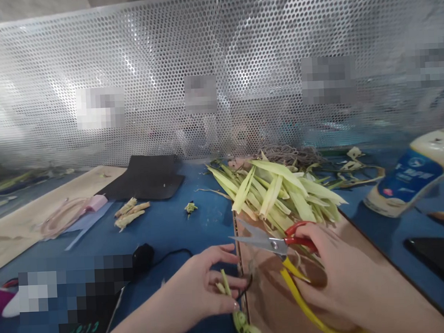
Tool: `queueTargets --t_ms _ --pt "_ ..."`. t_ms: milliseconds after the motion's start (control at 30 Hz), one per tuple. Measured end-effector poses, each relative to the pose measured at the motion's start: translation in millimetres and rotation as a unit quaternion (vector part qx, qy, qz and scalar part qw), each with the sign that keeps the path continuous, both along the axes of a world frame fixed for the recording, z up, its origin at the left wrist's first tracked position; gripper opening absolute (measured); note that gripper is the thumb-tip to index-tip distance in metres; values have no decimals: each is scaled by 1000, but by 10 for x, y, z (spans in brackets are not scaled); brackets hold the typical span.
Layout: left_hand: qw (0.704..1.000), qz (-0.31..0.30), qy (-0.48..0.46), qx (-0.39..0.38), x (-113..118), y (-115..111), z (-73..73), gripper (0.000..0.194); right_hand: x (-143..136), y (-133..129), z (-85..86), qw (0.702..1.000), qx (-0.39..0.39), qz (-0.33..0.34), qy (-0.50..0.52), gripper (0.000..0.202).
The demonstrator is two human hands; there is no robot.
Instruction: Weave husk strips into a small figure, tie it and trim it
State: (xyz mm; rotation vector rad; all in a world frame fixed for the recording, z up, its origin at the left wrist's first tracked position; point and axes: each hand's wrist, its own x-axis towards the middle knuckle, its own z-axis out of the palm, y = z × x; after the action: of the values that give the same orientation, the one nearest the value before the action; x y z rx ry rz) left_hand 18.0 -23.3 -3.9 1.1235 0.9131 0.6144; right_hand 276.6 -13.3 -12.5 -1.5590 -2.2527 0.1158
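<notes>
My left hand (207, 287) is closed lightly round a small knotted piece of pale green husk strips (244, 326), whose short ends poke up between thumb and fingers. A dark cord runs by its fingertips. In my right hand (335, 269) is a pair of scissors (260, 241), with one red and one yellow handle. Its blades are parted and point left, above my left fingertips. Beyond them, a heap of light green corn husks (282, 191) lies on the brown cardboard (266, 302).
A perforated metal screen (147, 66) stands behind the blue table (210, 226). To the left are a black sheet (149, 177), dried husk pieces (130, 213), a green scrap (190, 207) and black thread (143, 256). A bottle (409, 173) and black phone-like object (435, 262) sit at right.
</notes>
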Motion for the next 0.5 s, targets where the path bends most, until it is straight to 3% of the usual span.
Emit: queueTargets --t_ms 167,300,500 --pt "982 -35 156 102 -49 1 82 15 -27 -17 -16 1000 17 -14 -1 40" --pt "948 -64 264 164 -89 -3 145 14 -81 -29 4 998 41 -35 -14 38" --pt "937 -87 267 207 -63 -23 179 10 -73 -32 3 998 55 13 -37 38"
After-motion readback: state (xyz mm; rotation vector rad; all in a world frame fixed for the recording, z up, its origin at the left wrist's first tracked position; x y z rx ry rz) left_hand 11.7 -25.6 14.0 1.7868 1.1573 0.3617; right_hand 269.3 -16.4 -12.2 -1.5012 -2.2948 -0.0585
